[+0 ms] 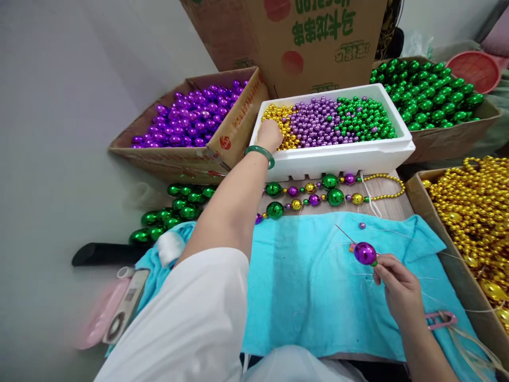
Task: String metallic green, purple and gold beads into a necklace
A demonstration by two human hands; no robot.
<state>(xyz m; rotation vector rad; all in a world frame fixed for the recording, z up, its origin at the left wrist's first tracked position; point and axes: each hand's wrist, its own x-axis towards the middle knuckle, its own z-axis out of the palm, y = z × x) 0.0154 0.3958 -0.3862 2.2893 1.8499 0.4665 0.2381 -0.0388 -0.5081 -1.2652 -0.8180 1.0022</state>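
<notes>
My left hand (270,133), a green bangle on its wrist, reaches into the white foam box (342,156) and is curled in the small gold beads (280,119); its fingertips are buried, so what they pinch is hidden. Small purple beads (316,122) and small green beads (363,118) fill the rest of that box. My right hand (397,289) hovers over the turquoise towel (310,281), pinching a thin needle that carries a large purple bead (365,253). A small loose purple bead (362,225) lies on the towel nearby.
A finished strand (318,193) of green, purple and gold beads lies before the foam box. Cardboard boxes hold large purple beads (191,116), large green beads (429,93) and gold beads (473,212). Loose green beads (170,209) sit at left. Pink snips (441,318) rest at right.
</notes>
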